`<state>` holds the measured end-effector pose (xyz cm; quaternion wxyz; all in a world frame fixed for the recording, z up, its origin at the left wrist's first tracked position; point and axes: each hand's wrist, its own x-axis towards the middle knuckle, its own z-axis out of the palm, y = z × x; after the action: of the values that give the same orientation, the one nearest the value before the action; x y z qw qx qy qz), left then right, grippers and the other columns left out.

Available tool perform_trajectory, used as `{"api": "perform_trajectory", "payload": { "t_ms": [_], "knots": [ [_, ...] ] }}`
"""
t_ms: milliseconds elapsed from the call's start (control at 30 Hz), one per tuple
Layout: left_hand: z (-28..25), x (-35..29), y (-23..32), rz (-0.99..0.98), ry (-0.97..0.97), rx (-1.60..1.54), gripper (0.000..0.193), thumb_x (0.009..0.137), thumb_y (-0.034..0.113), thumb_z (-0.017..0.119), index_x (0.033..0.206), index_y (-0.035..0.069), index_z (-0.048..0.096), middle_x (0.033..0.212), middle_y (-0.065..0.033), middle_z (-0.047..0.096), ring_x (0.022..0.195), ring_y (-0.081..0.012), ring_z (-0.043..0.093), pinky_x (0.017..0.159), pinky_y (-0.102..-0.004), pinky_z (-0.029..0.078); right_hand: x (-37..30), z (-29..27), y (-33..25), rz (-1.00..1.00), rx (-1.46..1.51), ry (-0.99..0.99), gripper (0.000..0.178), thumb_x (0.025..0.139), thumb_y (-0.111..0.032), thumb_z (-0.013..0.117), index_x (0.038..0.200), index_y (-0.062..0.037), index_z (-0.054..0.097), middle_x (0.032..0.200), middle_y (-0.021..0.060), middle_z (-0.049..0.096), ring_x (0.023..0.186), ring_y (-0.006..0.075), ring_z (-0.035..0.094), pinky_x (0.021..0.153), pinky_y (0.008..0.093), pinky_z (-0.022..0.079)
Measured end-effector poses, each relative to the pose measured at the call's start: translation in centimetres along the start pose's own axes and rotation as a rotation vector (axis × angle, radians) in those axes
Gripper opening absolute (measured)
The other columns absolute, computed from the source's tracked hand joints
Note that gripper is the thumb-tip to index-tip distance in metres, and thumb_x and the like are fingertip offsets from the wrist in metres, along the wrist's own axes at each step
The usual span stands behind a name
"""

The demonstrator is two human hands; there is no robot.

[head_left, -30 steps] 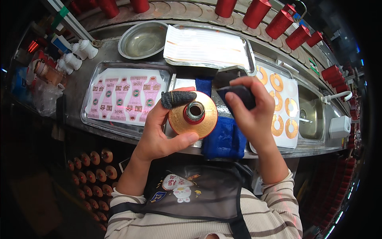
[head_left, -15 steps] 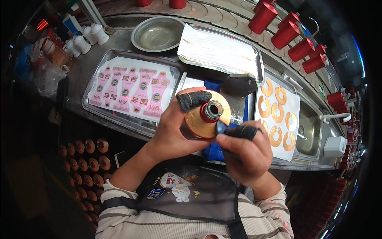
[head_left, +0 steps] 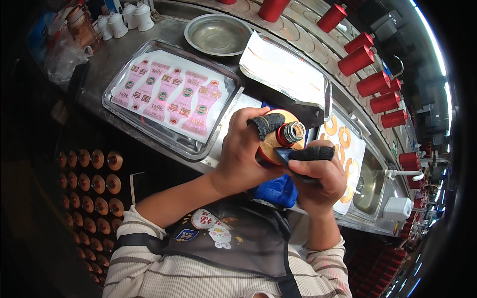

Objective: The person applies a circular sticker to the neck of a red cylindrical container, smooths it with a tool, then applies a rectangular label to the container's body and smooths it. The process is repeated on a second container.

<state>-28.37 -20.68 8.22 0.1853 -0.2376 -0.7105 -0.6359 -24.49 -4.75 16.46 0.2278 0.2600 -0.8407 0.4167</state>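
My left hand (head_left: 238, 156) is wrapped round a red bottle with a gold shoulder (head_left: 269, 145), its open neck (head_left: 295, 131) tilted up and to the right. A black cloth cover is on a finger of this hand and lies against the gold shoulder. In my right hand (head_left: 325, 181), also with a black finger cover, is a small scraper with a dark bluish blade (head_left: 282, 153). Its blade tip meets the gold shoulder just below the neck. Most of the scraper's handle is hidden by my fingers. A blue cloth (head_left: 276, 191) lies under the bottle.
A metal tray (head_left: 198, 150) with a sheet of pink labels (head_left: 166, 94) stands left. Behind are a metal basin (head_left: 191, 41) and a white striped sheet (head_left: 283, 64). Gold ring labels (head_left: 344, 137) and a sink (head_left: 366, 198) are right. Red bottles (head_left: 356, 60) line the conveyor.
The view has shifted. My left hand has tilted the bottle further, its neck now leaning right. The scraper blade has moved along the shoulder closer to the neck.
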Motion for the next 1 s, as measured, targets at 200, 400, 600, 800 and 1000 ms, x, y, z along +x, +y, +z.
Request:
{"api": "perform_trajectory", "payload": {
  "t_ms": [200,400,600,800,1000],
  "knots": [
    [0.1,-0.6,-1.1,0.015,0.010,0.037,0.114,0.059,0.030,0.097,0.147,0.001,0.031,0.145,-0.0229,0.038,0.134,-0.0413,0.042,0.112,-0.0478,0.036,0.0,0.4,-1.7,0.020,0.002,0.054,0.035,0.065,0.015,0.076,0.094,-0.0040,0.073,0.085,0.0091,0.068,0.081,0.0259,0.065,0.071,0.0334,0.051],
    [-2.9,1.9,-2.1,-0.259,-0.481,-0.180,0.115,0.061,0.027,0.094,0.150,-0.001,0.026,0.141,-0.0268,0.045,0.127,-0.0453,0.051,0.107,-0.0487,0.043,-0.5,0.2,-0.3,0.073,-0.070,0.099,0.032,0.066,0.011,0.082,0.093,-0.0026,0.072,0.088,0.0107,0.068,0.080,0.0243,0.064,0.072,0.0322,0.050],
    [0.6,-2.7,-1.7,-0.154,-0.103,0.021,0.111,0.066,0.035,0.091,0.148,-0.003,0.027,0.137,-0.0290,0.045,0.124,-0.0495,0.048,0.106,-0.0544,0.041,-0.4,0.8,-1.0,0.048,-0.049,0.069,0.032,0.067,0.012,0.080,0.094,-0.0030,0.073,0.090,0.0110,0.069,0.083,0.0251,0.065,0.074,0.0328,0.050],
    [1.0,-2.5,-1.9,0.036,-0.051,0.142,0.114,0.066,0.029,0.091,0.151,-0.004,0.023,0.138,-0.0293,0.044,0.126,-0.0472,0.049,0.107,-0.0512,0.042,-0.5,1.4,-1.6,0.095,-0.107,0.097,0.032,0.069,0.010,0.082,0.096,-0.0031,0.073,0.090,0.0107,0.069,0.083,0.0244,0.065,0.074,0.0313,0.050],
    [-1.5,-1.4,-1.4,-0.231,-0.242,-0.168,0.114,0.071,0.031,0.090,0.151,-0.006,0.020,0.144,-0.0312,0.039,0.134,-0.0437,0.043,0.110,-0.0474,0.039,-0.5,1.4,-1.7,0.124,-0.086,0.115,0.031,0.069,0.009,0.082,0.097,-0.0037,0.073,0.089,0.0092,0.068,0.082,0.0234,0.064,0.073,0.0314,0.049]
  ]
}}
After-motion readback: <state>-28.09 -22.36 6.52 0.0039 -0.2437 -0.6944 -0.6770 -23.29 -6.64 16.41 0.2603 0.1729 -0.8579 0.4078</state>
